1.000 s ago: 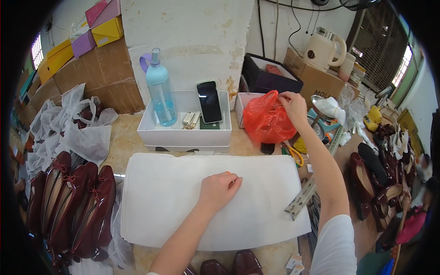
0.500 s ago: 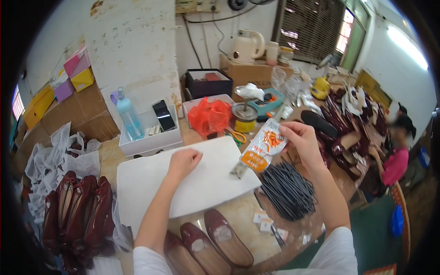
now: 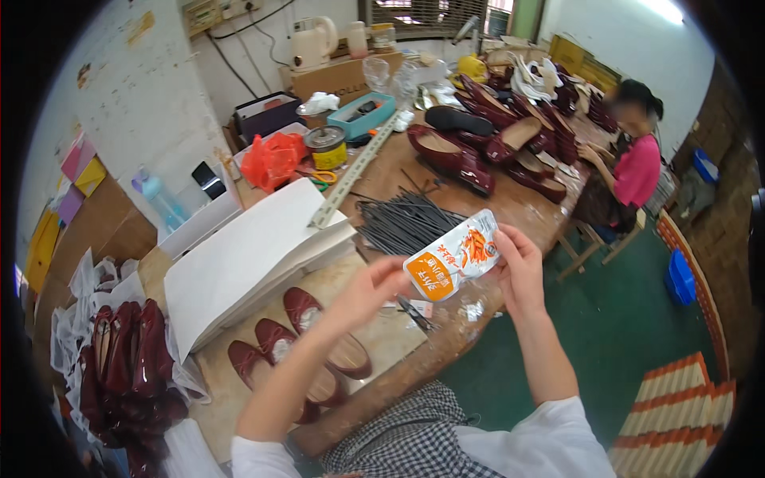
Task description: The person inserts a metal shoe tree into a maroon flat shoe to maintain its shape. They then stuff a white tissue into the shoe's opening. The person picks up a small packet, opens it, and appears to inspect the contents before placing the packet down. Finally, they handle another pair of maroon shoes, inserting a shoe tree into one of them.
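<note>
A small snack packet (image 3: 453, 256), white and orange with orange food pictured on it, is held up over the table's front edge. My right hand (image 3: 519, 269) is closed on its right end, thumb on the near face. At the other end, the fingers of my left hand (image 3: 370, 293) pinch the packet's left edge; part of that grip is hidden. Just behind the packet lies a bundle of thin dark strips (image 3: 402, 221). Below my left forearm stand several burgundy flat shoes (image 3: 351, 355), partly covered by the arm.
A stack of white sheets (image 3: 239, 267) lies left, with a slotted metal strip (image 3: 351, 175) across its corner. Burgundy shoes (image 3: 131, 350) are piled at far left, more (image 3: 454, 159) at the back right. A person in a pink top (image 3: 637, 171) sits at the table's right side.
My left hand has moved from the white sheets to the packet's left edge. The packet is now lower and nearer, and the view has swung right, showing more floor.
</note>
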Demonstrator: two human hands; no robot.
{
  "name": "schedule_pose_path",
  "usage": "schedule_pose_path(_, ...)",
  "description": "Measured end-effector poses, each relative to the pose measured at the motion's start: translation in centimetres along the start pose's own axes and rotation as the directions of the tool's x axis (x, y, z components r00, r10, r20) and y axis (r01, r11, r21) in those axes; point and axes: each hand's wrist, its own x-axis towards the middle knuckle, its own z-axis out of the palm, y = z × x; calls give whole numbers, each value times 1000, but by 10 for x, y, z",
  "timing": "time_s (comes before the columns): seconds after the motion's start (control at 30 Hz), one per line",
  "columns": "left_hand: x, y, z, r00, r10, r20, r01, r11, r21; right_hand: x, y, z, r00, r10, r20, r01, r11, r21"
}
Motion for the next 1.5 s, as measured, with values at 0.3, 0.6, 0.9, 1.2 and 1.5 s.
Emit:
schedule_pose_path(0.3, -16, -45, 133, 993, -60, -102, 8, 892, -451, -106, 29, -60, 974, 20, -225, 37, 969, 244)
schedule_pose_path(0.6, -15, -50, 149, 993, -84, -82, 32, 866, -499, -119, 16, -92, 984, 33, -176, -37, 999, -18)
schedule_pose_path(0.9, -13, -45, 140, 991, -136, -11, 127, 948, -291, -122, 17, -107, 983, 36, -179, -64, 987, -150)
schedule_pose_path(1.2, 7, -14, 158, 930, 123, 346, -287, 831, 476, -130, -9, -104, 992, 0, 124, 80, 764, -640)
schedule_pose_path(1.5, -2, -26, 179, 936, 34, 350, -171, 914, 368, -130, -7, -116, 975, 144, 172, 48, 615, -787)
